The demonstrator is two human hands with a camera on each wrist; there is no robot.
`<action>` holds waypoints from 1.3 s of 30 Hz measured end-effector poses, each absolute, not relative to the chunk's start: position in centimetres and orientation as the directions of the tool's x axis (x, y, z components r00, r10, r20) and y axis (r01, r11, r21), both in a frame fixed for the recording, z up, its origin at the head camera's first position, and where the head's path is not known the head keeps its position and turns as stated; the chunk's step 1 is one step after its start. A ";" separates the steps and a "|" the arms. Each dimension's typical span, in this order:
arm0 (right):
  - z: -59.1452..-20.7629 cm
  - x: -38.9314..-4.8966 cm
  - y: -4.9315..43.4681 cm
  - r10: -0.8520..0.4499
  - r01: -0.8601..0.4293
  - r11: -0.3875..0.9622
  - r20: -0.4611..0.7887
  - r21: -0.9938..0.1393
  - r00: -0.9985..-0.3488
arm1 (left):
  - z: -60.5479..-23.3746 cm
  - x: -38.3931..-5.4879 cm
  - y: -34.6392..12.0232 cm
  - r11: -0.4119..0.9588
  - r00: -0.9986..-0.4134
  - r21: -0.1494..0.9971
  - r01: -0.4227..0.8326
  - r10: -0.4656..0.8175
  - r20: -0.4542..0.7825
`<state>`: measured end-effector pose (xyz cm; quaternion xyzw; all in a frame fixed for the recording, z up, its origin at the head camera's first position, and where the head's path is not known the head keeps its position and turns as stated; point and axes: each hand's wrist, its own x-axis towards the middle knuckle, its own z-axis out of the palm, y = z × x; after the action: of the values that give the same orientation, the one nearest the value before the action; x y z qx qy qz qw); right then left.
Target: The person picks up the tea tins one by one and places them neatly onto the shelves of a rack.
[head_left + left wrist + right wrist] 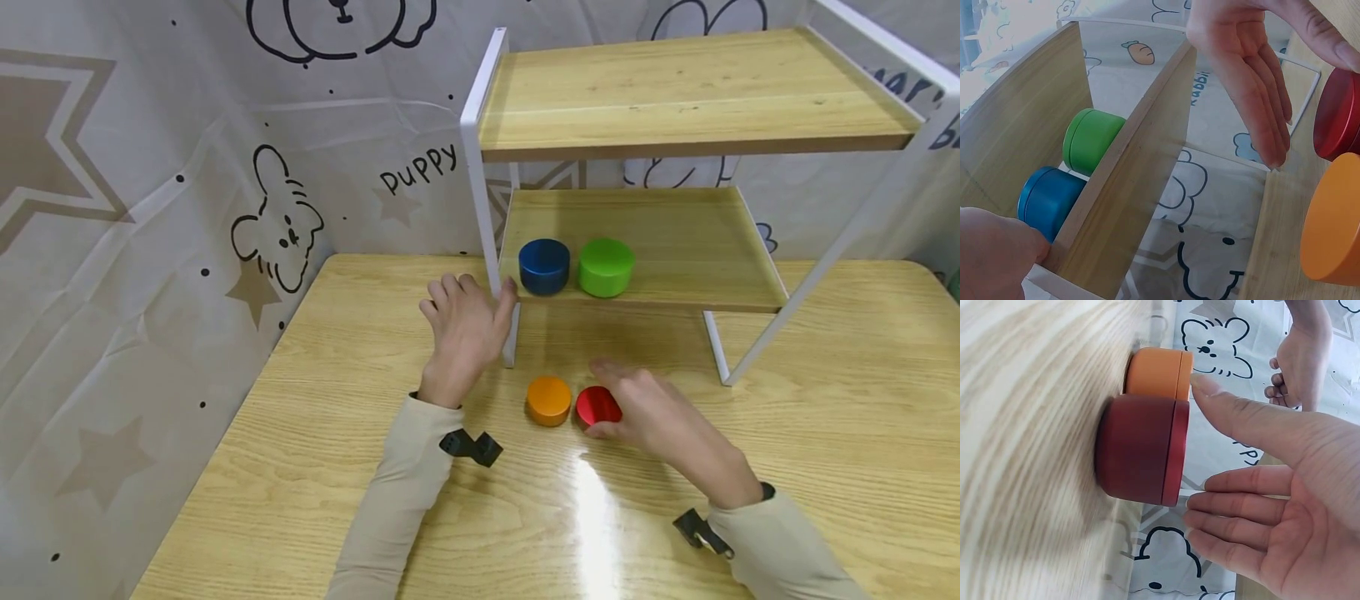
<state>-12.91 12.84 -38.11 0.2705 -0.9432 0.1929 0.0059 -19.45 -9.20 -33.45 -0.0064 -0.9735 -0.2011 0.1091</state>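
Note:
A red round tin [597,406] stands on the table beside an orange round tin [549,401]. My right hand [660,417] hovers at the red tin with thumb and fingers spread apart; in the right wrist view the red tin [1141,450] shows a lid seam, and the fingertips [1200,501] are just off its lid. My left hand [465,333] is beside the shelf's front left post, its fingers loosely bent and its thumb overlapping the post. On the middle board a blue round tin [544,267] and a green round tin [606,267] stand side by side.
A two-board shelf with a white frame and wooden top board [697,92] stands at the back of the wooden table [300,467]. Its front right leg [832,250] slants down near my right hand. A printed cloth [150,250] hangs behind and at the left.

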 end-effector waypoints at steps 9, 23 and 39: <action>-38.7 -13.1 12.7 -0.523 -0.535 0.775 0.134 -0.335 -0.842 | -33.4 -19.5 -9.2 0.921 -0.977 0.386 0.053 -0.033 0.213; -39.0 -13.3 13.0 -0.542 -0.542 0.761 0.110 -0.356 -0.833 | -33.7 -19.5 -9.2 0.926 -0.974 0.373 0.061 -0.027 0.227; -39.3 -13.2 13.0 -0.523 -0.492 0.772 0.037 -0.402 -0.851 | -33.5 -19.5 -9.3 0.923 -0.977 0.382 0.053 -0.031 0.211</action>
<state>-13.17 12.97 -39.33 0.2699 -0.9406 0.2025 -0.0386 -19.48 -9.32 -33.49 -0.0055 -0.9746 -0.1966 0.1072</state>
